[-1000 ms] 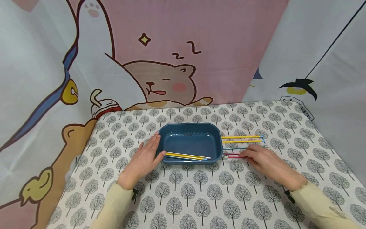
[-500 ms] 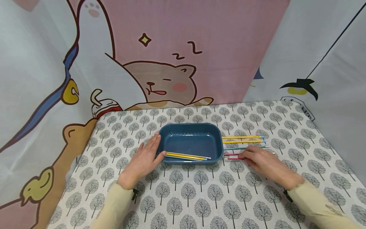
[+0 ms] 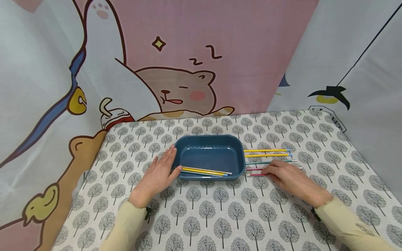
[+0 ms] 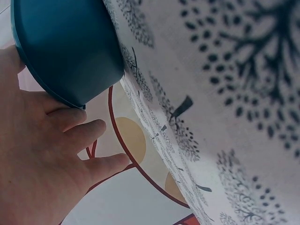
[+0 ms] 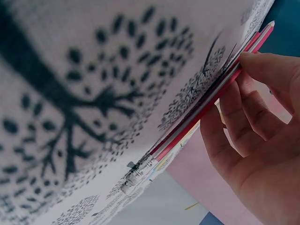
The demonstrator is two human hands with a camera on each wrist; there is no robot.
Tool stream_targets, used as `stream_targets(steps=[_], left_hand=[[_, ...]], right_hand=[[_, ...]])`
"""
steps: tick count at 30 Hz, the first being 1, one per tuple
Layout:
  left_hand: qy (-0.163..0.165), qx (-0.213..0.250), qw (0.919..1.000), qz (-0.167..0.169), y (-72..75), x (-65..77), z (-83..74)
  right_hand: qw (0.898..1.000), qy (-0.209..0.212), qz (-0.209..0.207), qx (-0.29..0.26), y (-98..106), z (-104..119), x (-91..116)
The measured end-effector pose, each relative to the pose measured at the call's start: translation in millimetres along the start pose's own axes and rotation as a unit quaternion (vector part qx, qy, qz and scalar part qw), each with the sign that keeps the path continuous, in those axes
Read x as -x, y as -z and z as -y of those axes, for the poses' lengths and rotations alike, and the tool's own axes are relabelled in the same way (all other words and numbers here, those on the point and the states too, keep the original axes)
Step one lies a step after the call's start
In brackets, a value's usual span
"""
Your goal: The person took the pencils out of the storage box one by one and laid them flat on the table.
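A dark blue rectangular box (image 3: 207,157) stands on the table. My left hand (image 3: 157,177) rests against its left end, fingers spread and thumb near the front corner. In the left wrist view the fingers (image 4: 89,133) lie fairly straight at the box's edge. To the right of the box, my right hand (image 3: 290,177) pinches a red pencil (image 5: 187,124) between thumb and fingers, close over the cloth. The sharpened tip points at the box. Another red pencil (image 3: 253,169) lies just behind it. Several yellow and green pencils (image 3: 205,171) lie inside the box along its front wall.
Two yellow pencils (image 3: 266,150) and a green pencil (image 3: 259,162) lie side by side on the cloth, right of the box. A tree-print tablecloth (image 3: 220,223) covers the table. Cartoon-printed curtains (image 3: 251,52) hang behind and at both sides.
My right hand has moved the red pencil slightly towards me, so a gap shows between it and the red pencil behind. My left hand has stayed on the box.
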State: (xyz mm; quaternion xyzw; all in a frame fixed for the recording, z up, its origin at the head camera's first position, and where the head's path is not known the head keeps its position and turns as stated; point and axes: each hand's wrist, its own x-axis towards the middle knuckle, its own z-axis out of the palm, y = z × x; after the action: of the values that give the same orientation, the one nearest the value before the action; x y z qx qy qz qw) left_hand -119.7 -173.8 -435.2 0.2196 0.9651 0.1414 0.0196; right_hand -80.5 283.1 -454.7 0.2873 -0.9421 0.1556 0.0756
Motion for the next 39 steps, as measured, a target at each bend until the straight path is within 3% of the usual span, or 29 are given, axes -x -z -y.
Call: stream_targets(steps=[39], left_hand=[[-0.003,0.001,1.0000,-0.003,-1.2,1.0,0.8]], right_hand=[[1.000,0.008,0.006,-0.010,0.2,-1.3,1.7]])
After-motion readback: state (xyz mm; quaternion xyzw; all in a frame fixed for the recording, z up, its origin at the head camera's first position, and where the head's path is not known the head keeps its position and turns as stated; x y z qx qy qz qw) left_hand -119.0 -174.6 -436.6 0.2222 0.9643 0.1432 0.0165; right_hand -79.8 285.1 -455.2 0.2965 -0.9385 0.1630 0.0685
